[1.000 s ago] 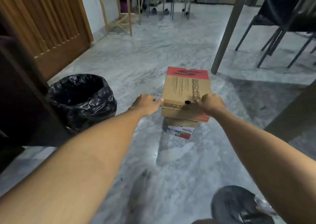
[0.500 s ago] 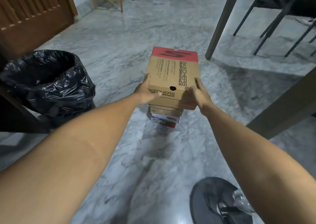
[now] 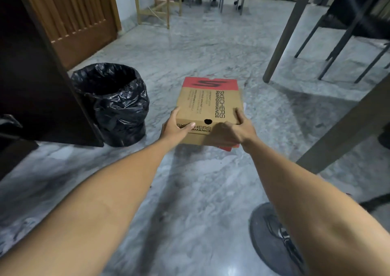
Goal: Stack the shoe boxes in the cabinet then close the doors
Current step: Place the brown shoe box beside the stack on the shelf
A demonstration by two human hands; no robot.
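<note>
Hands, left (image 3: 174,128) and right (image 3: 236,131), grip shoe box (image 3: 209,105) beside bin (image 3: 118,105).

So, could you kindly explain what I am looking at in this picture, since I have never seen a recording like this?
There is no machine here. A person wears a wide-angle camera on the head, looking forward and down, so the two bare arms reaching in from the bottom are the wearer's own.

The left hand and the right hand each have a grip on the near end of a brown cardboard shoe box with a red far end, one hand at each near corner. A sliver of red and white shows under its right edge, which may be another box, but it is mostly hidden.

On the marble floor stands a bin lined with a black bag, beside a dark wooden panel, possibly the cabinet. A table leg and chairs stand on the right. A dark round object lies near the bottom right.
</note>
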